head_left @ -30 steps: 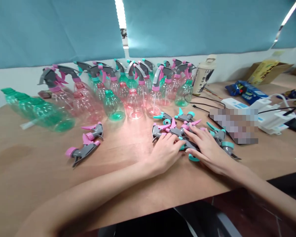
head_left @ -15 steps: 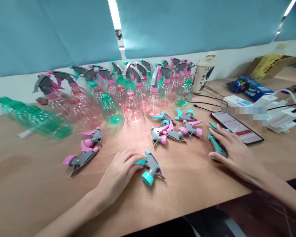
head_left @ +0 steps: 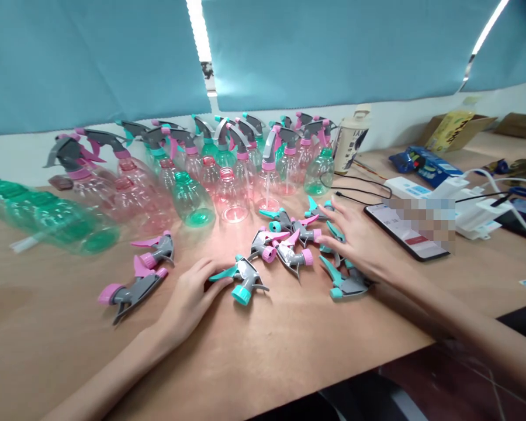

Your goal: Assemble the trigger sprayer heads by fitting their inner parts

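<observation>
My left hand rests on the table, thumb and fingers closed around the teal trigger of a grey-and-teal spray head. With fingers spread, my right hand lies over teal-trigger spray heads at the right, partly hiding one. Just below that palm is another teal spray head. Between my hands lie several loose pink and teal spray heads, among them a pink one. Left of my left hand are two pink spray heads, the nearer one on its side.
Clear pink and green bottles stand behind, many fitted with spray heads; an uncapped green one is in front. Stacked green bottles lie at the left. A phone, white power strip, cables, beige bottle and blue packet occupy the right.
My right hand has moved left, away from the phone, and teal spray heads now lie closer to the pink cluster. My left hand stays at its spray head. The view has turned slightly right.
</observation>
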`<control>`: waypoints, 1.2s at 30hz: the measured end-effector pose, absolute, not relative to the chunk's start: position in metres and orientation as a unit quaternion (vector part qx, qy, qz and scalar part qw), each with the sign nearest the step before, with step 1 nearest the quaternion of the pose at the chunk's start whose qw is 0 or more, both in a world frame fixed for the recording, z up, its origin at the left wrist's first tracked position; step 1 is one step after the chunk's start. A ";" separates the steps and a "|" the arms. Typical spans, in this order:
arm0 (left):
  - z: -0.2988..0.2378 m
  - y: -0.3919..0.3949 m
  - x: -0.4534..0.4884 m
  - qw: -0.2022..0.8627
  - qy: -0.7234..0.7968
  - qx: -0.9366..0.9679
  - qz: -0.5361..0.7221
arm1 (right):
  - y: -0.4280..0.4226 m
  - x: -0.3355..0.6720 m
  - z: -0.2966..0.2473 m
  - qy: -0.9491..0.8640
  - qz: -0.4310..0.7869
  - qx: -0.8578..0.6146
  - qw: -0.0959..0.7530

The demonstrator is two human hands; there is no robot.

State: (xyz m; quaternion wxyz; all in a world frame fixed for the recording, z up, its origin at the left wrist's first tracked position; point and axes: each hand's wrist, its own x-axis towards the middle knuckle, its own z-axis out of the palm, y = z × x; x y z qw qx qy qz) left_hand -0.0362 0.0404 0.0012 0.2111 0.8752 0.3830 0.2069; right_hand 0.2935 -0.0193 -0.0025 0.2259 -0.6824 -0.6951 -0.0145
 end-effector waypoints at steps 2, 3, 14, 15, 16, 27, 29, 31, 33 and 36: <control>0.001 0.042 -0.032 0.212 0.379 0.878 0.200 | 0.002 0.300 -0.004 -0.679 0.001 -0.699 0.224; 0.001 0.043 -0.030 0.212 0.376 0.880 0.196 | 0.011 0.301 -0.006 -0.673 0.011 -0.706 0.220; -0.001 0.034 -0.012 0.283 0.345 0.873 0.198 | 0.023 0.277 -0.004 -0.725 0.057 -0.662 0.179; 0.001 0.031 -0.012 0.296 0.354 0.863 0.206 | 0.020 0.274 -0.001 -0.717 0.036 -0.672 0.182; 0.003 0.028 -0.013 0.305 0.365 0.852 0.217 | 0.017 0.271 0.003 -0.710 0.014 -0.678 0.192; 0.017 0.022 -0.022 0.238 0.389 0.834 0.312 | -0.027 0.181 0.017 -0.824 0.240 -0.417 0.299; 0.012 0.022 -0.022 0.236 0.394 0.834 0.307 | -0.025 0.174 0.005 -0.809 0.249 -0.437 0.304; 0.007 0.022 -0.022 0.240 0.397 0.829 0.314 | -0.022 0.172 -0.005 -0.792 0.255 -0.457 0.314; 0.003 0.020 -0.022 0.215 0.396 0.822 0.348 | -0.019 0.172 -0.010 -0.770 0.266 -0.475 0.332; 0.001 0.014 -0.021 0.144 0.356 0.826 0.412 | -0.018 0.174 -0.013 -0.730 0.291 -0.503 0.361</control>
